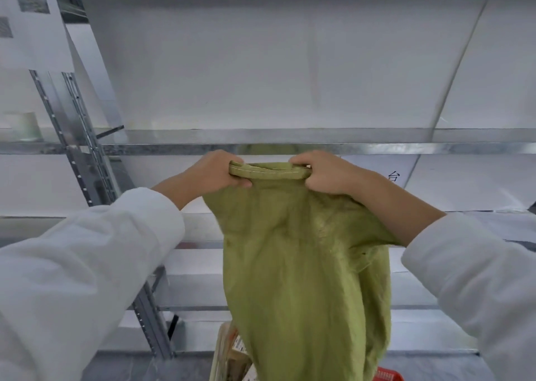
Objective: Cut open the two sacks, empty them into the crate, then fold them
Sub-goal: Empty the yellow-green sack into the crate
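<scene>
A yellow-green woven sack (301,270) hangs limp in front of me, held up by its stitched end seam. My left hand (211,173) grips the left corner of that seam and my right hand (324,173) grips the right corner, both fists closed around the folded hem. The sack's body drops down to the bottom edge of the view. Below it a corner of a red crate (387,375) shows at the bottom right. Packaged items (232,357) spill out beside the sack's lower left.
A metal shelving rack stands right in front, its horizontal beam (290,148) just behind my hands and a slotted upright (84,160) at the left. White boards line the shelves. Printed sheets (29,20) hang at the upper left.
</scene>
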The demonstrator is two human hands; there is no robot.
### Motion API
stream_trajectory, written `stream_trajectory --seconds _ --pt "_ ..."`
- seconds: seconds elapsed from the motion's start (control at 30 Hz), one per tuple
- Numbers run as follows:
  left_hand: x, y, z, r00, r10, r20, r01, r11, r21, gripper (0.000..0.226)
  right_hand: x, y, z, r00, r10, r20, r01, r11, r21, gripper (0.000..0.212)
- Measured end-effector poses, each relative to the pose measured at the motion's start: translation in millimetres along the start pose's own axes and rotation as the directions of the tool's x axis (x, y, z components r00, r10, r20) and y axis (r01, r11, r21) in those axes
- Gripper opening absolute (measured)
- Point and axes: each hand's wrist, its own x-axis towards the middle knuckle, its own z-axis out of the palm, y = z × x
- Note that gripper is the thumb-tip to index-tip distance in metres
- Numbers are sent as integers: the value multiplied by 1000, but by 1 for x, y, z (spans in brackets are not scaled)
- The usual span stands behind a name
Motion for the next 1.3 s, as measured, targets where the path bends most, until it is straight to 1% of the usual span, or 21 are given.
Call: stream_trajectory --seconds 0.03,0.1,0.13,0.17,0.2,0.27,0.33,0.37,0.43,0.5,0.57,0.7,0.73,0.8,0.87,0.93,1.0,1.13,1.3 --pt "-1 -6 -4 999 -25 -45 24 999 -31 28 -5 9 1 999 43 -23 -45 993 -106 31" --pt "-6 -17 -12 995 -66 -77 65 998 -26 29 -17 30 3 990 135 -43 -142 940 -310 16" --pt "-9 -21 -16 993 -90 -75 89 996 -10 28 -22 38 3 981 186 -61 -196 918 -344 10" --pt "-11 -23 -19 992 -108 -69 108 994 -8 27 -27 44 3 969 232 -90 -248 910 -333 6" --pt "-14 -22 -21 991 -117 -66 116 993 -20 26 -30 47 3 957 260 -130 -288 908 -304 6" --pt "-19 -16 -23 991 -106 -86 103 994 -40 27 -33 47 3 945 253 -208 -307 906 -292 7" --pt "-23 -8 -25 989 -86 -121 80 996 -50 28 -37 41 1 933 257 -250 -329 892 -310 8" --pt "-25 -4 -26 986 -87 -142 78 995 -66 25 -40 38 -1 927 267 -262 -342 890 -302 9" --pt "-28 1 -27 977 -121 -176 94 984 -151 16 -44 33 -3 918 289 -272 -359 897 -257 11" --pt "-34 4 -27 969 -165 -184 120 965 -234 13 -49 26 -2 902 310 -302 -379 902 -206 19" --pt "-44 5 -28 968 -171 -184 117 955 -272 12 -54 15 3 882 327 -340 -400 900 -172 29" --pt "-67 4 -38 958 -214 -193 135 925 -356 9 -67 -15 11 861 354 -366 -430 890 -150 33" --pt "-73 6 -41 953 -225 -202 136 917 -375 11 -70 -25 12 852 369 -370 -444 885 -139 35" --pt "-83 13 -46 945 -242 -220 133 899 -418 14 -78 -44 15 830 399 -389 -470 876 -104 45" --pt "-93 22 -51 932 -280 -231 131 853 -506 9 -87 -62 18 811 404 -423 -482 872 -91 52" --pt "-105 35 -53 922 -317 -224 119 780 -615 11 -100 -77 17 789 412 -455 -500 861 -88 53" --pt "-118 50 -54 922 -320 -217 90 723 -685 13 -116 -89 11 770 429 -472 -519 852 -74 50" --pt "-140 86 -59 933 -282 -223 18 656 -754 11 -153 -104 -10 737 472 -483 -554 832 -31 48" --pt "-151 153 -54 966 -184 -179 -45 564 -824 7 -196 -112 -31 654 538 -532 -594 801 80 31"
